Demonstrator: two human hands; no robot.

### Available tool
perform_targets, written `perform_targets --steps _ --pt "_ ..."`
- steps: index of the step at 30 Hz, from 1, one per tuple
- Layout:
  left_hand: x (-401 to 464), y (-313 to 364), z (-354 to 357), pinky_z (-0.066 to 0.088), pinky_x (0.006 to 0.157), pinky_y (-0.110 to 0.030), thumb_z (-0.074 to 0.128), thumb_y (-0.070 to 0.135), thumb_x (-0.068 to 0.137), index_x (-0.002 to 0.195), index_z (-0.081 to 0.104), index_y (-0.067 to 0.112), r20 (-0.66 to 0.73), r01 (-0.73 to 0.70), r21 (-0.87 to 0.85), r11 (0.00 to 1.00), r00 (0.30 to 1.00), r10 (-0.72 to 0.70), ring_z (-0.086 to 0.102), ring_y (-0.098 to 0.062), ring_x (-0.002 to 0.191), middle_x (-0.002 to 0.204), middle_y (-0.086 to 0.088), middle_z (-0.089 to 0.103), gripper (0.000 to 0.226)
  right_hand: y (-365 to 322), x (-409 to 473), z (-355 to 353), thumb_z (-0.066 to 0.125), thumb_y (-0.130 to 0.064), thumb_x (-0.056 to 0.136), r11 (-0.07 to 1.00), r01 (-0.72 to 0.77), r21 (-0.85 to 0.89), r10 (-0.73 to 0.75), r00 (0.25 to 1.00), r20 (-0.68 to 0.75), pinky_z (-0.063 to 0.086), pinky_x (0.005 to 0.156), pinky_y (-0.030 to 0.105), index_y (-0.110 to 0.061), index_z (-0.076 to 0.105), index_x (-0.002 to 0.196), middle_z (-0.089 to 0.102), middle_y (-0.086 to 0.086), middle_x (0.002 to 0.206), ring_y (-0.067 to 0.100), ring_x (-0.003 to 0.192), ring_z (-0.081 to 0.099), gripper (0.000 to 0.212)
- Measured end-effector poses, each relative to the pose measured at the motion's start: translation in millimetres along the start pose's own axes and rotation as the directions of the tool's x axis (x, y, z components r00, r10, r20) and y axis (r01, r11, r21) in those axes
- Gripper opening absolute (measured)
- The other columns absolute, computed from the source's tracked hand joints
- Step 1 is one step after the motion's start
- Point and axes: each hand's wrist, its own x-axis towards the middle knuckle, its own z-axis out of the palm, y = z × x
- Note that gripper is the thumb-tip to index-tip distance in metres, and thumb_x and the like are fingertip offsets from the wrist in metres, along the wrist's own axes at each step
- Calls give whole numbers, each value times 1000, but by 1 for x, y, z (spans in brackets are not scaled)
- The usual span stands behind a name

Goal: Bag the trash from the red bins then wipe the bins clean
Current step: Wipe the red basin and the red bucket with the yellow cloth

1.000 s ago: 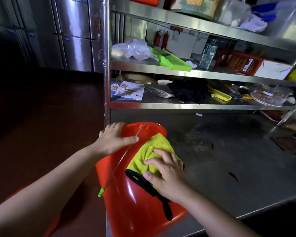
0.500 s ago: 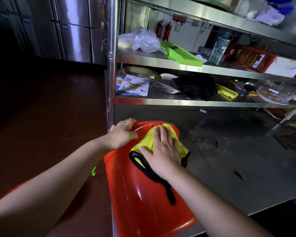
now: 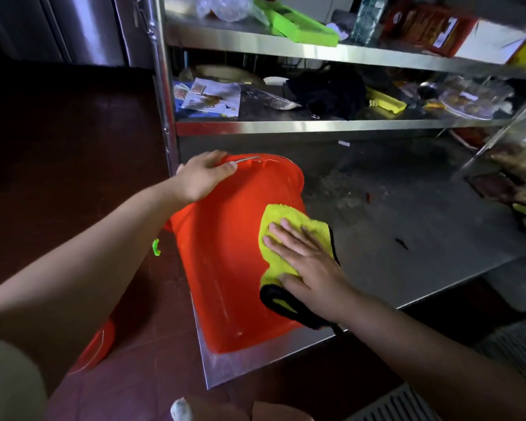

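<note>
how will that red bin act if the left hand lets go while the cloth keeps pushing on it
The red bin lies on its side on the steel table, so its rounded wall would probably let it roll or slide. Its glossy plastic looks slippery against metal. It overhangs the table corner, so it may well tip off; the left hand at one end seems to steady it against the yellow cloth.

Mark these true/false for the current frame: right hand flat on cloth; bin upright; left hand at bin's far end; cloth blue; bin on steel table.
1. The right hand presses flat on the cloth. True.
2. The red bin stands upright. False: it lies on its side.
3. The left hand holds the bin's far end. True.
4. The cloth is blue. False: yellow with black edging.
5. The bin rests on the steel table. True.
</note>
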Motion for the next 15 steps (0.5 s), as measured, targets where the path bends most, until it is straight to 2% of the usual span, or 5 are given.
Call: perform_targets --steps 3,5,7,11,15 --pt "6 4 -3 8 115 -31 49 49 89 144 35 18 101 43 -188 981 995 -24 24 -18 141 153 -2 29 65 -3 -29 6 43 -26 81 997 77 23 -78 997 26 3 119 41 -21 36 144 20 -5 156 14 147 5 64" --pt "8 7 -4 13 102 -18 48 38 95 145 32 14 135 72 -242 968 990 -40 23 -15 140 153 -3 28 58 -3 -34 8 45 -23 79 990 137 15 -138 989 43 5 118 44 -21 40 143 24 -3 155 17 147 9 64" --pt "10 7 -5 14 97 -17 44 35 97 146 29 14 157 86 -245 966 986 -48 20 -13 141 154 -1 25 55 -2 -27 5 44 -22 79 983 181 -1 -181 982 58 5 118 43 -20 46 139 27 -4 154 16 146 11 60" --pt "11 4 -7 12 101 -17 46 38 96 146 29 16 163 94 -275 957 985 -50 18 -10 141 154 4 24 57 2 17 -3 41 -21 76 975 222 -23 -219 971 93 3 119 39 -23 53 132 30 -8 152 9 145 11 57" --pt "14 -1 -6 13 102 -16 46 38 96 145 32 12 142 67 -282 957 990 -27 22 -10 140 153 0 27 57 8 85 -20 45 -19 75 982 164 -91 -159 985 64 7 119 36 -23 56 130 35 -6 150 9 144 16 56"
